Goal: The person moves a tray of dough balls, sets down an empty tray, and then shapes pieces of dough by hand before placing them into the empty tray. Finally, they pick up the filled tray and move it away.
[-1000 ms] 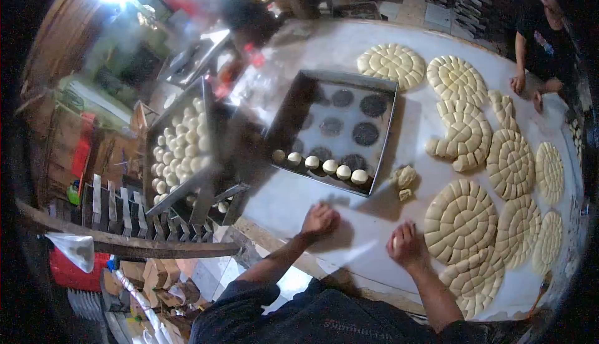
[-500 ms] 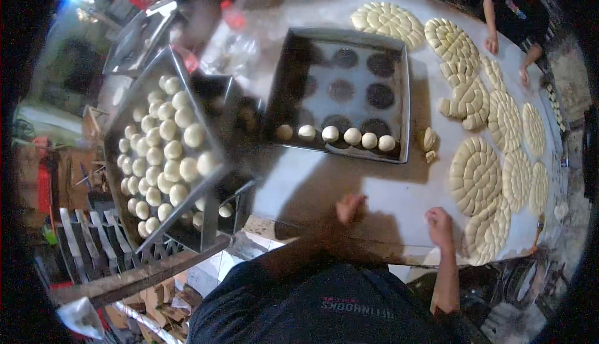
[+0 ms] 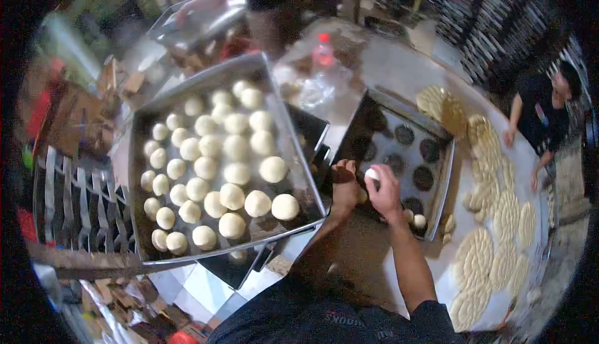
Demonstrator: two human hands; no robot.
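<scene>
My right hand point(image 3: 385, 195) is closed around a pale dough ball point(image 3: 372, 174), part of which shows at its fingertips. Beside it, my left hand point(image 3: 345, 189) is at the near-left side of a deep metal tray point(image 3: 444, 210), its fingers curled; what they hold, if anything, is hidden. Dark round patches mark the floor of this tray. Two dough balls point(image 3: 419, 221) sit at its near-right corner, while my hands and forearms cover much of the near row.
At left, a large tray point(image 3: 296, 157) with many dough balls stands above other trays. Scored dough rounds point(image 3: 474, 260) cover the table's right side. A red-capped bottle point(image 3: 323, 54) stands behind. Another person point(image 3: 549, 116) stands at the right edge; someone else is at the top.
My hands have moved from the table's front up to the tray, and a dough ball now shows in my right hand. The view has swung left, bringing the large dough tray closer.
</scene>
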